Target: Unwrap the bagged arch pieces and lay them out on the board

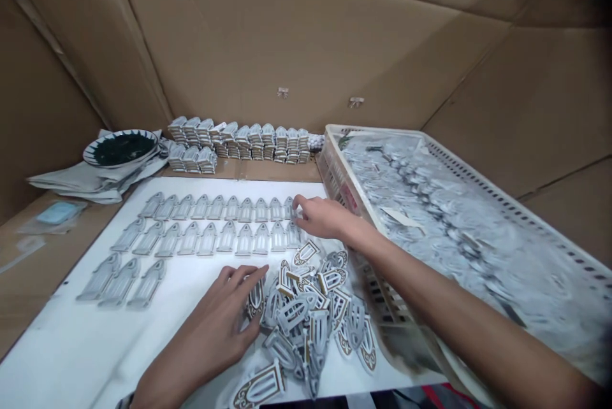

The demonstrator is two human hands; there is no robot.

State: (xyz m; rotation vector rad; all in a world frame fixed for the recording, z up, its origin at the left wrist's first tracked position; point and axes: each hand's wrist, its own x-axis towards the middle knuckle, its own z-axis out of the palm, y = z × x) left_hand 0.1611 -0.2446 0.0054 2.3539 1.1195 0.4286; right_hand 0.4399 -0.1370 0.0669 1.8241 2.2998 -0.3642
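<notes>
My right hand (320,216) reaches to the right end of the rows, its fingertips closed at an arch-shaped piece (289,208); part of that piece is hidden. My left hand (217,320) is at the left edge of a loose heap, thumb and fingers bent around another arch-shaped piece (255,299), which has a brown and white scroll pattern. The heap of arch-shaped pieces (306,313) lies jumbled, some grey side up and some patterned side up. To its left, grey arch-shaped pieces (208,238) lie flat in two long rows and one short row on the white board (191,278).
Stacks of arch-shaped pieces (255,141) stand along the cardboard wall (296,46). A white plastic basket (351,189) holding plastic-wrapped items is at the right, under my right forearm. At the back left, a bowl (122,148) with dark contents rests on folded sheets (90,183).
</notes>
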